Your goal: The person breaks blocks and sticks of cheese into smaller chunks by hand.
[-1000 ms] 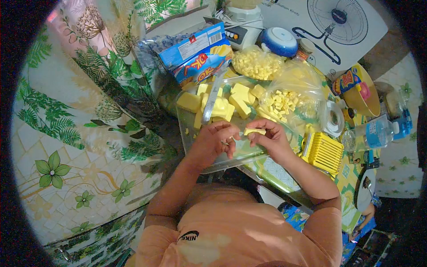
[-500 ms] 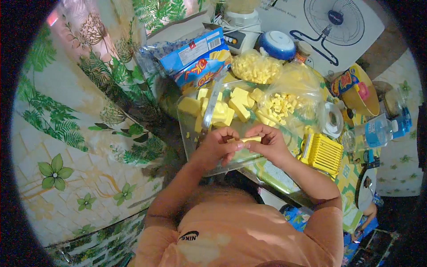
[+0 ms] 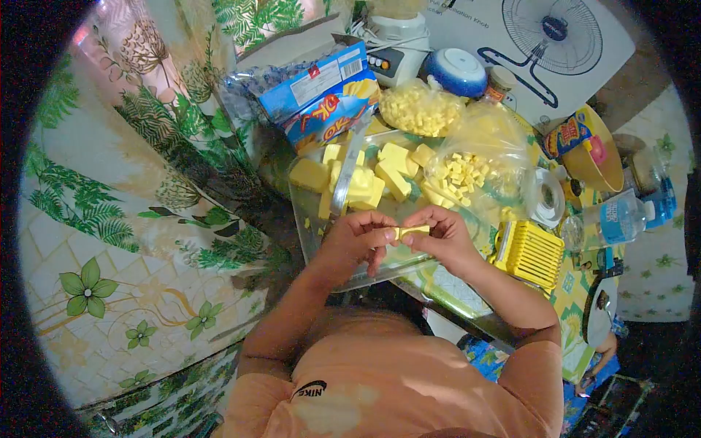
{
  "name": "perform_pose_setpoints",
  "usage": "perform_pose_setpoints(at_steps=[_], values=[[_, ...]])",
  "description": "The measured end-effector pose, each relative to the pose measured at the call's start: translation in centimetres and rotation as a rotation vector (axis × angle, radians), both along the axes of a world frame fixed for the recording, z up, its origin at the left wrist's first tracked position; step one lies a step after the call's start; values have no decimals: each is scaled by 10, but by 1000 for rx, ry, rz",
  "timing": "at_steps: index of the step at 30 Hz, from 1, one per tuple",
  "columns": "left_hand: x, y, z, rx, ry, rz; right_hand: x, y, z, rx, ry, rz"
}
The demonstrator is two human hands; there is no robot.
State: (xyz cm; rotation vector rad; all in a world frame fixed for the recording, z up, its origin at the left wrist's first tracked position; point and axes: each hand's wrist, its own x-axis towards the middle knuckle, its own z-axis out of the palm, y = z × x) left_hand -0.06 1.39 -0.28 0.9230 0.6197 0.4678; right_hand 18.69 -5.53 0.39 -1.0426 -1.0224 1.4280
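Over the near edge of a clear tray [image 3: 301, 244], my left hand [image 3: 354, 244] and my right hand [image 3: 449, 237] meet, each pinching a bit of yellow cheese. The longer cheese piece [image 3: 416, 230] is in my right fingertips. A small end [image 3: 397, 233] shows at my left thumb, with a narrow gap between the two. Large cheese blocks [image 3: 394, 162] lie in the tray beyond my hands, and a long metal blade [image 3: 343, 182] rests against them. Small cheese cubes [image 3: 467, 174] sit partly under an open plastic bag [image 3: 493, 135].
A yellow slotted slicer [image 3: 537, 252] lies right of my hands. Behind the tray stand a blue box [image 3: 321, 95], a filled bag of cubes [image 3: 420, 108], a blue bowl [image 3: 456, 73] and a blender base [image 3: 394, 47]. Bottles [image 3: 617, 219] and a yellow tub [image 3: 610, 171] stand at right.
The cheese stick between my fingers now shows a gap, where it looked whole before. My hands have barely moved.
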Motion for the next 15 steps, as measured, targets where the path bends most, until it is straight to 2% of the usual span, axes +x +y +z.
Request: perform_pose_setpoints(at_steps=[5, 8, 11, 15], values=[[-4, 5, 15, 4, 100, -53, 0, 2, 2, -25, -58, -26], [-2, 3, 8, 36, -4, 3, 1, 3, -3, 14, -62, -39], [0, 2, 14, -81, -74, 41, 1, 4, -7, 24, -48, -70], [-2, 3, 6, -63, -39, 33, 3, 3, -9, 7, -88, -62]])
